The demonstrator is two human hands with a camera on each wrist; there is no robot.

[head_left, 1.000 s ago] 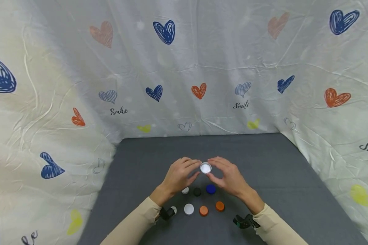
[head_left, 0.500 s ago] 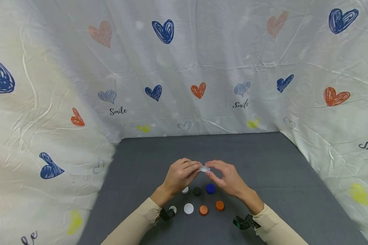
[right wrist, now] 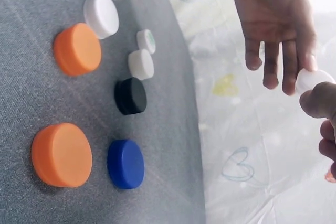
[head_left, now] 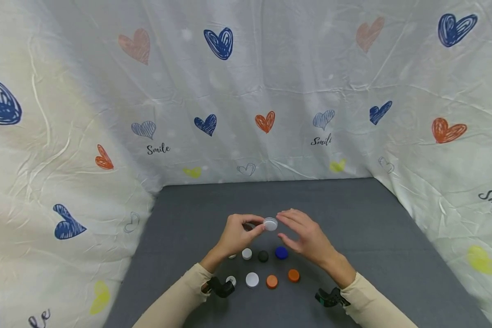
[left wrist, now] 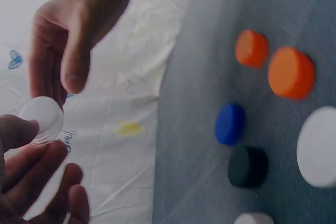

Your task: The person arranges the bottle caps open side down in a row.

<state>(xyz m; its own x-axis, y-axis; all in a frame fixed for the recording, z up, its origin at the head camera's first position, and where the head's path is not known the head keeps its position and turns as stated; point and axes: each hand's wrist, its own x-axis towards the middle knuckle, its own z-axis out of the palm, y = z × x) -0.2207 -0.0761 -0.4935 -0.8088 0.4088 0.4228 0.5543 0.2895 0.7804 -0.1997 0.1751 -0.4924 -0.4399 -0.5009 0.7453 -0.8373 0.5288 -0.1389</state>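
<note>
Between the thumb and fingers of my left hand (head_left: pixel 238 234) a small clear-and-white round cap (head_left: pixel 270 224) is pinched, held above the table. In the left wrist view the left thumb (left wrist: pixel 18 131) lies over the face of the cap (left wrist: pixel 44 119). My right hand (head_left: pixel 305 234) is beside the cap on its right, fingers extended and thumb spread away from them, gripping nothing. Below the hands, a blue cap (head_left: pixel 281 252), a black cap (head_left: pixel 263 256) and a white cap (head_left: pixel 247 253) stand on the table.
Nearer on the grey table (head_left: pixel 332 205) are two orange caps, one left (head_left: pixel 272 281) and one right (head_left: pixel 293 275), and a larger white cap (head_left: pixel 252 279). A small white cap (head_left: pixel 231 279) sits by the left wrist camera (head_left: pixel 221 288). A heart-printed curtain (head_left: pixel 246 91) surrounds the table.
The cap has been turned over between the hands and shifted slightly left. The right fingers have come away from it, while the left hand still pinches it.
</note>
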